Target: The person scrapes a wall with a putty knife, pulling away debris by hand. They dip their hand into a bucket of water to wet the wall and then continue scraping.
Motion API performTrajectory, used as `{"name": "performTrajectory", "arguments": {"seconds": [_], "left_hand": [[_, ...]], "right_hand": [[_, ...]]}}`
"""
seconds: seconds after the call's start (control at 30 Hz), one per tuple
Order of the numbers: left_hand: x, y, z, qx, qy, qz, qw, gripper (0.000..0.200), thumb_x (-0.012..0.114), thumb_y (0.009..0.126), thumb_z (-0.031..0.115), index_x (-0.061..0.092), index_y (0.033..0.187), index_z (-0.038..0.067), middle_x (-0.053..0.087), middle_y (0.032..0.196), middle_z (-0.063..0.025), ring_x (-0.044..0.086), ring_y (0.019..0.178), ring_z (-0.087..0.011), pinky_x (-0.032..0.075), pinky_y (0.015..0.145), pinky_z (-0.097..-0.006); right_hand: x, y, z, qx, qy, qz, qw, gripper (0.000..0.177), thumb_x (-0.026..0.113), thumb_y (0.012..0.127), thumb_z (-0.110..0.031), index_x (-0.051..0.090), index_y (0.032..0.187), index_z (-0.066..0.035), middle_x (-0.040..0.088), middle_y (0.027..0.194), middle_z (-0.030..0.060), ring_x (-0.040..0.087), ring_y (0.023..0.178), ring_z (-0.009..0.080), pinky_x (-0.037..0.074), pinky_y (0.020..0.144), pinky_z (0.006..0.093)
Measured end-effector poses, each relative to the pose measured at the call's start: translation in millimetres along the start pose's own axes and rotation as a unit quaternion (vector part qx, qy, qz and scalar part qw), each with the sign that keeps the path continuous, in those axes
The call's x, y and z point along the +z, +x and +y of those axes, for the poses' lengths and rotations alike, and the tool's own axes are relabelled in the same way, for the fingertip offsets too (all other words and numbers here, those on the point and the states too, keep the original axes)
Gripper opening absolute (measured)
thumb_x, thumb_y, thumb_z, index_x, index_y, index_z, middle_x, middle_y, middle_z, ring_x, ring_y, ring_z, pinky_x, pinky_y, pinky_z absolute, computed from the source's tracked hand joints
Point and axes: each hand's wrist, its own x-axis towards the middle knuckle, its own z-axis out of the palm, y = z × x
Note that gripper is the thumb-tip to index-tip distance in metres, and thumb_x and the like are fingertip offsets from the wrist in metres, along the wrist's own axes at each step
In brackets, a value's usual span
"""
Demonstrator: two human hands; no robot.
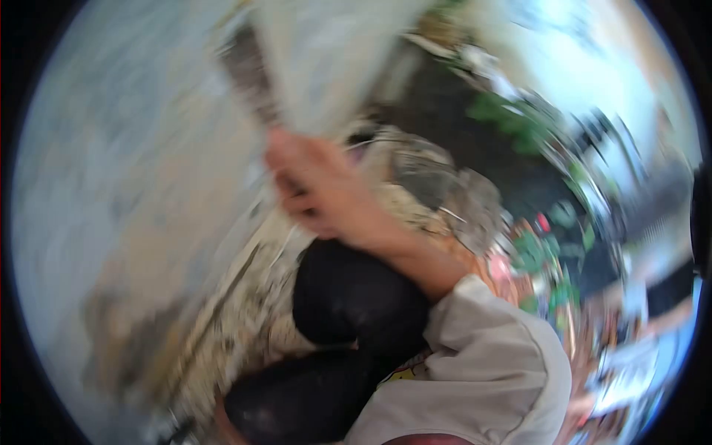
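My right hand (315, 185) is raised in front of the wall (133, 193), its fingers wrapped round the lower end of a flat, grey-brown blade-like tool (252, 74). Motion smears the tool, and I cannot tell its exact kind. Its broad end points up and overlaps the pale, patchy wall in this view. Below the hand are my knees in black trousers (356, 297), with my light grey sleeve (489, 356) beside them. My left hand does not show; only a thin strip of skin appears beside the lower knee.
Rubble and stones (475, 208) lie along the wall's foot, beyond my knees. Green plants (512, 122) and a dark ground patch (437, 96) are farther back. At the right, blurred, is another person (664, 215) near mixed colourful clutter (549, 259).
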Motion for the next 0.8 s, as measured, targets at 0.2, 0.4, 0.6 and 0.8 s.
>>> {"name": "performTrajectory", "arguments": {"seconds": [0.2, 0.4, 0.6, 0.8], "left_hand": [[-31, -72, 50, -0.013, -0.008, 0.057, 0.998, 0.049, 0.055, 0.093, 0.03, 0.05, 0.129, -0.002, 0.057, 0.117, -0.0304, 0.056, 0.107, -0.0437, 0.044, 0.092, -0.0471], [-25, -87, 55, -0.13, -0.025, 0.08, 0.988, 0.051, 0.052, 0.092, 0.024, 0.043, 0.138, 0.002, 0.065, 0.088, -0.0257, 0.062, 0.091, -0.0407, 0.046, 0.084, -0.0474], [-48, -87, 74, -0.135, -0.077, 0.101, 0.983, 0.05, 0.052, 0.093, 0.021, 0.041, 0.139, 0.003, 0.063, 0.092, -0.0276, 0.059, 0.094, -0.0426, 0.045, 0.085, -0.0487], [-60, -80, 88, -0.185, 0.014, 0.256, 0.949, 0.047, 0.051, 0.094, 0.02, 0.043, 0.137, 0.002, 0.062, 0.092, -0.0278, 0.059, 0.094, -0.0432, 0.046, 0.083, -0.0466]], "right_hand": [[21, -6, 4, 0.025, 0.046, -0.119, 0.991, 0.043, 0.046, 0.097, -0.044, 0.053, 0.099, -0.002, 0.038, 0.057, -0.0014, 0.033, 0.041, 0.0048, 0.024, 0.034, 0.0202], [53, 10, 6, 0.083, -0.059, -0.391, 0.915, 0.032, 0.053, 0.095, -0.029, 0.047, 0.109, 0.0, 0.046, 0.069, 0.0029, 0.041, 0.052, 0.0061, 0.03, 0.041, 0.0189], [116, 43, 45, 0.133, -0.197, -0.593, 0.769, 0.027, 0.056, 0.095, -0.011, 0.041, 0.116, -0.002, 0.054, 0.072, 0.0044, 0.043, 0.047, 0.0069, 0.035, 0.045, 0.022], [182, 81, 158, 0.163, -0.202, -0.688, 0.678, 0.029, 0.054, 0.098, -0.02, 0.039, 0.119, -0.004, 0.051, 0.066, 0.0027, 0.041, 0.041, 0.0051, 0.033, 0.038, 0.0225]]}}
